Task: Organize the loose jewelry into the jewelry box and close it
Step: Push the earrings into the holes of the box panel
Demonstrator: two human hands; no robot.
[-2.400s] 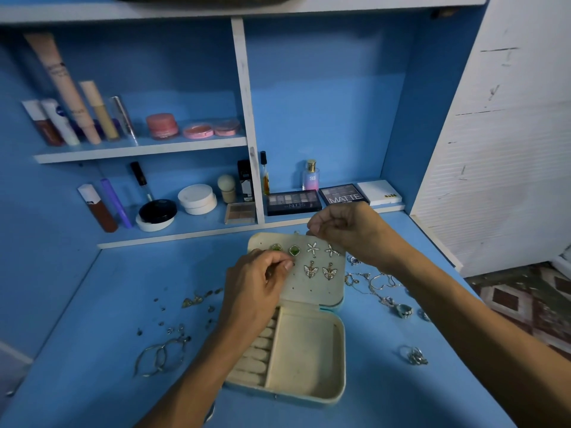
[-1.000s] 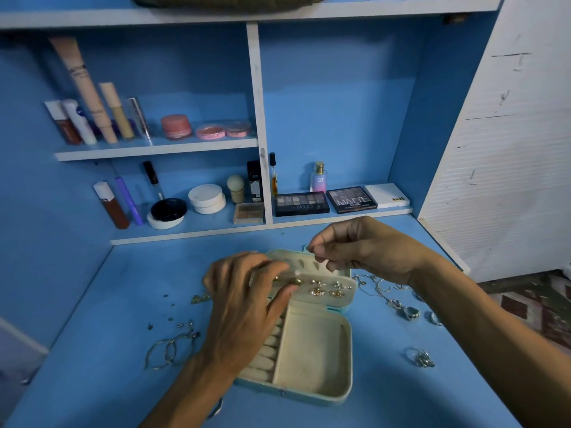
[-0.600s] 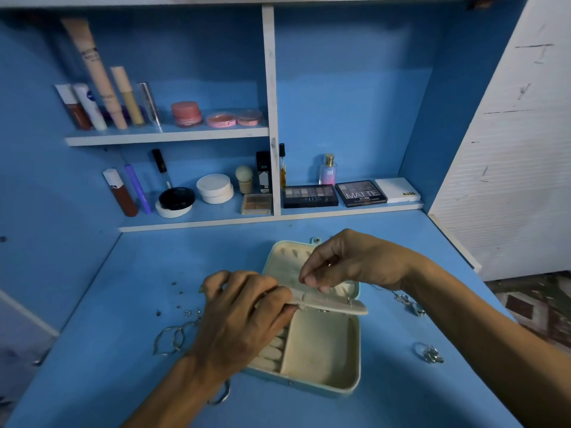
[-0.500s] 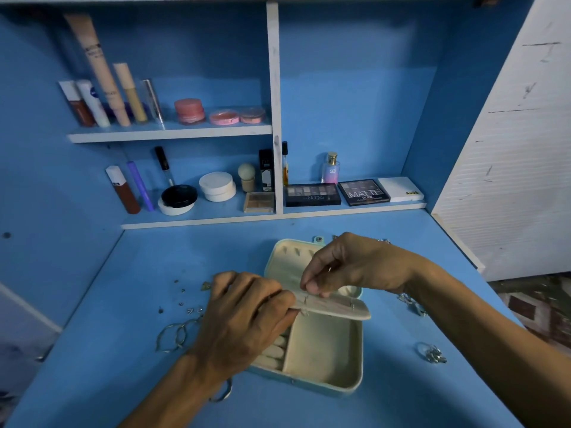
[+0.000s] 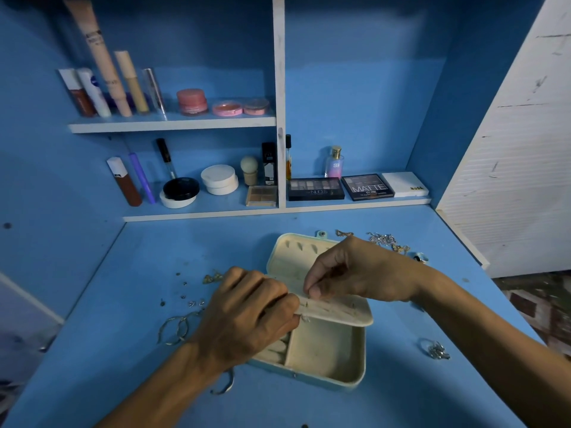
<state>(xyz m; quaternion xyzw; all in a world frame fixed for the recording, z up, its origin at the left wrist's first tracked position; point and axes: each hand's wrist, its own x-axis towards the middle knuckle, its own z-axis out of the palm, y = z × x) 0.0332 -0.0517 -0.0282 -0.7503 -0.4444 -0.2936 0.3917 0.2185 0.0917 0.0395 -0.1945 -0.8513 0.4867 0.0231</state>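
Head view. Blue-painted bench [image 5: 123,381], backed by blue alcove shelves [image 5: 170,126] lined with cosmetic tubes, jars and eyeshadow palettes [image 5: 315,189]; white slatted panel [image 5: 519,149] at right, patterned floor [image 5: 540,304] beyond. Mid-bench, open cream jewelry box [image 5: 324,350], its earring panel [image 5: 340,310] folded low over the tray. Left hand [image 5: 247,313] with fingers [image 5: 275,298] curled, pinching the panel's left end; right hand [image 5: 355,273] pinching its far edge between thumb and forefinger. Loose hoops [image 5: 173,330] at left, rings [image 5: 435,350] at right, chains [image 5: 383,239] behind.
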